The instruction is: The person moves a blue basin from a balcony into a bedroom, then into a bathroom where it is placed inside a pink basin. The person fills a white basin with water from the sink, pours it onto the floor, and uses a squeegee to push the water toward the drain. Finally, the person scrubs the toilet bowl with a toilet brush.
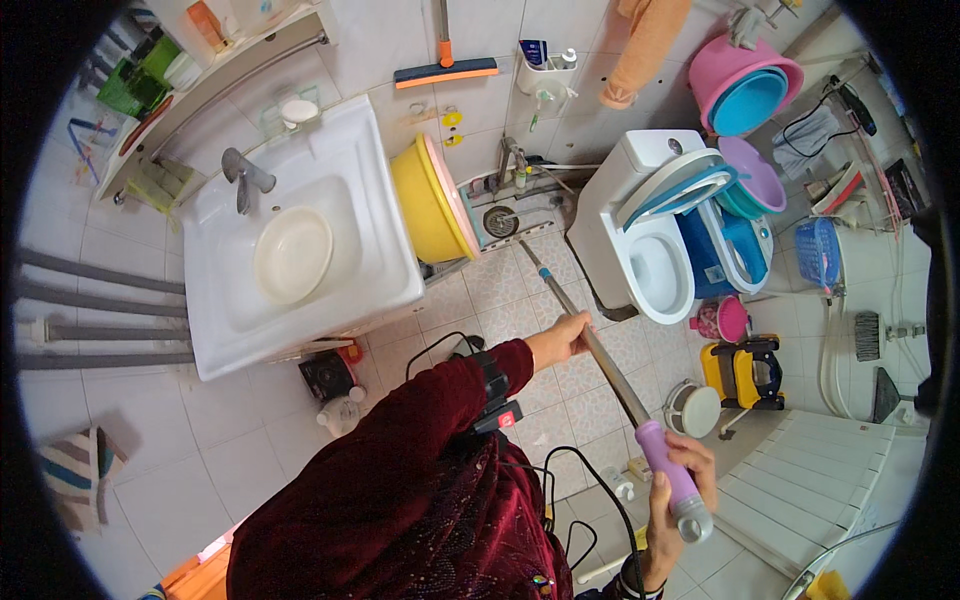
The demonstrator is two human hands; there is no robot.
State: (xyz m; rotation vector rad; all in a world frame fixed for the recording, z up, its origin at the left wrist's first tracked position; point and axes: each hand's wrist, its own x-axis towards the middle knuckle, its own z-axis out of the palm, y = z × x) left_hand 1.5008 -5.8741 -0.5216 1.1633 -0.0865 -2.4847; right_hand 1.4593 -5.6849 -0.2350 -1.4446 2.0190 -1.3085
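A long metal pole point(613, 370) with a purple grip point(667, 461) slants across the tiled floor in front of me. My left hand point(566, 339) is wrapped around its shaft near the middle. At the near end, my right hand point(686, 469) holds the purple grip, fingers and thumb on either side. The far part of the pole thins past a blue collar point(544, 273) and ends close to a round floor drain point(500, 222). I cannot tell whether the tip touches the floor, and no head shows on it.
A white toilet point(660, 277) with its lid raised stands right of the pole's far end. Left are a washbasin point(375, 195) and upright yellow basin point(424, 202). A yellow step stool point(739, 375) and round white stool point(694, 411) stand right. Black cables point(600, 480) hang near my body.
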